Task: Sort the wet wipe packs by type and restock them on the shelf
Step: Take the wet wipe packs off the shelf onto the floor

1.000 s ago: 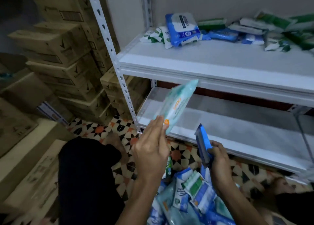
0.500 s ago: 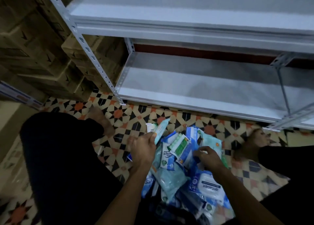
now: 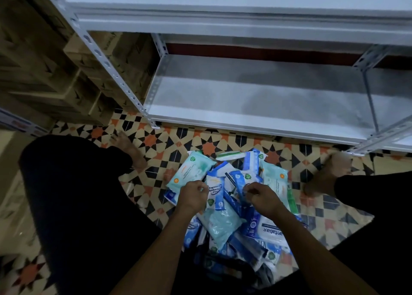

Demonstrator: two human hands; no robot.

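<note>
Both hands (image 3: 227, 196) now curl into the wipe pile (image 3: 225, 219) (teal pack (image 3: 189, 172) released); grips seemingly empty.

A heap of wipe packs (image 3: 231, 205) lies on the floor (image 3: 200, 143) at lower centre, the shelf (image 3: 256, 107) above it, boxes (image 3: 66, 72) at upper left.

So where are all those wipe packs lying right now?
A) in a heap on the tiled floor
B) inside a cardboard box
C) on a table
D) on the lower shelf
A: the wipe packs lie heaped on the patterned floor, under both hands, in front of the lower shelf.
</note>
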